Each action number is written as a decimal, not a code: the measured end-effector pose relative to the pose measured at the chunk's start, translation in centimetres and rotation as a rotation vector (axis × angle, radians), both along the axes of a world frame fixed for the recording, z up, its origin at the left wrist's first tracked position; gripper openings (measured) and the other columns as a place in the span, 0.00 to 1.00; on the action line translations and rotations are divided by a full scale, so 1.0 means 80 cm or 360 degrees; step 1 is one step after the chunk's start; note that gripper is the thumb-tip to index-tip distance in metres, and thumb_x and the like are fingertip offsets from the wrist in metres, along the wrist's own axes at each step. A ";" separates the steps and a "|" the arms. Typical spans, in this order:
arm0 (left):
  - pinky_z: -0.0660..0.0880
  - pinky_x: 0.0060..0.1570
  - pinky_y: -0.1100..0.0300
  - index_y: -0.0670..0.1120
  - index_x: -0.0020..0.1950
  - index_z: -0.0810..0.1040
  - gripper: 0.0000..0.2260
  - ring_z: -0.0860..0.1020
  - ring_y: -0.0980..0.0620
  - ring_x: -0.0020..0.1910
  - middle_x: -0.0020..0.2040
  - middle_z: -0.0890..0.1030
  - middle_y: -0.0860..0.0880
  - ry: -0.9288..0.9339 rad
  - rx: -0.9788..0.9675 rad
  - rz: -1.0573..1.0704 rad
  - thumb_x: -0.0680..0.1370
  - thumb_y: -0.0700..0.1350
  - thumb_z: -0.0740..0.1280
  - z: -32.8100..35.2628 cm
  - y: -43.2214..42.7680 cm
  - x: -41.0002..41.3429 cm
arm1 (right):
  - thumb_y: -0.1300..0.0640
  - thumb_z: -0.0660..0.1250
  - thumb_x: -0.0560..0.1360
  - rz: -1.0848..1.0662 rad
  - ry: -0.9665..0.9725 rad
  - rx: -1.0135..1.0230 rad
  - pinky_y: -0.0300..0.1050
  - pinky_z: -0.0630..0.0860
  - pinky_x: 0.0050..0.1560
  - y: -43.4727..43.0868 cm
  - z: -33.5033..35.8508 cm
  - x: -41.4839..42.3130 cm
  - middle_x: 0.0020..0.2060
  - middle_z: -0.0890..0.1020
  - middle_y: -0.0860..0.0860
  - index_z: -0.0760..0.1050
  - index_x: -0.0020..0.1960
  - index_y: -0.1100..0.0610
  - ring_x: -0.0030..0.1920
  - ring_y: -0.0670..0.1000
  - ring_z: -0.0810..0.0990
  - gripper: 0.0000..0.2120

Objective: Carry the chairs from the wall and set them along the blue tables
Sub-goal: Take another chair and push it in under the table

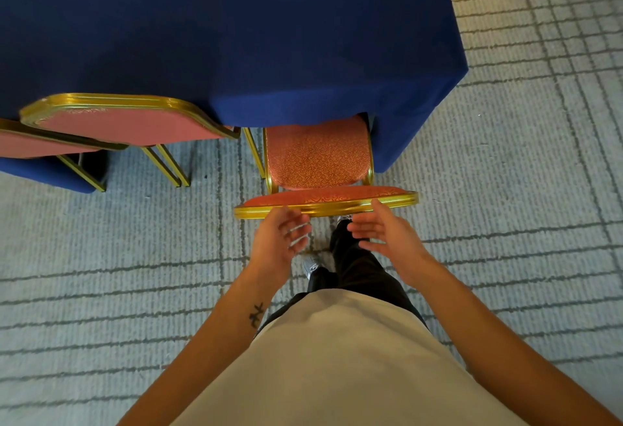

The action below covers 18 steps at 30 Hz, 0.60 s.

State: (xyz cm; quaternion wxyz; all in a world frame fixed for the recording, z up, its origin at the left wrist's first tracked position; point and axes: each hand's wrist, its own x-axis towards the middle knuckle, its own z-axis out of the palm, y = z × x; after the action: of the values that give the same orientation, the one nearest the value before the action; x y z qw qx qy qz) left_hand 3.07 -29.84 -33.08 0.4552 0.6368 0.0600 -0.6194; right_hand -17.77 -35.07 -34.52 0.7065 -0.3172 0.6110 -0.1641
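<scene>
A chair with a gold frame and a red patterned seat (318, 156) stands pushed in at the right end of the blue-clothed table (236, 38). Its backrest top rail (327, 204) faces me. My left hand (279, 243) and my right hand (384, 233) hover just behind that rail with fingers relaxed and spread, palms turned toward each other, holding nothing. My right thumb tip lies at the rail's edge; whether it touches I cannot tell. Two more gold-and-red chairs (128, 118) stand along the table to the left.
Grey carpet with a dark grid pattern (505, 189) spreads to the right of the table and behind me. My legs and shoes (340, 250) are right behind the chair. The blue cloth hangs down to the floor at the table's corner (421, 115).
</scene>
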 end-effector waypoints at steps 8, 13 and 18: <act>0.80 0.56 0.43 0.38 0.61 0.76 0.16 0.81 0.37 0.60 0.60 0.81 0.37 0.0546 0.0085 0.0360 0.81 0.48 0.70 -0.021 -0.005 0.004 | 0.44 0.67 0.80 -0.0658 -0.0473 0.0388 0.63 0.80 0.61 -0.008 -0.018 0.020 0.67 0.76 0.60 0.69 0.75 0.55 0.66 0.60 0.78 0.28; 0.79 0.58 0.36 0.37 0.68 0.73 0.20 0.80 0.32 0.61 0.65 0.78 0.33 0.0690 0.0041 0.0547 0.80 0.45 0.71 -0.037 -0.027 0.003 | 0.49 0.68 0.82 -0.0884 -0.0649 0.0413 0.65 0.78 0.64 -0.026 -0.022 0.030 0.66 0.77 0.62 0.71 0.72 0.55 0.65 0.64 0.79 0.22; 0.79 0.59 0.32 0.37 0.66 0.75 0.16 0.80 0.32 0.62 0.65 0.78 0.33 0.0725 0.0023 0.0586 0.80 0.42 0.70 -0.048 -0.048 0.008 | 0.56 0.68 0.82 -0.0997 -0.0616 0.0459 0.67 0.77 0.64 -0.043 -0.030 0.045 0.63 0.80 0.63 0.74 0.66 0.57 0.62 0.64 0.81 0.14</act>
State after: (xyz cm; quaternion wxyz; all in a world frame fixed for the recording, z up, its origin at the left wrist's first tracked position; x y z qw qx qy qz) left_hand 3.73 -33.64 -36.95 0.5301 0.4629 0.2798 -0.6530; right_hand -14.19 -38.53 -36.93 0.7617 0.0238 0.5504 -0.3411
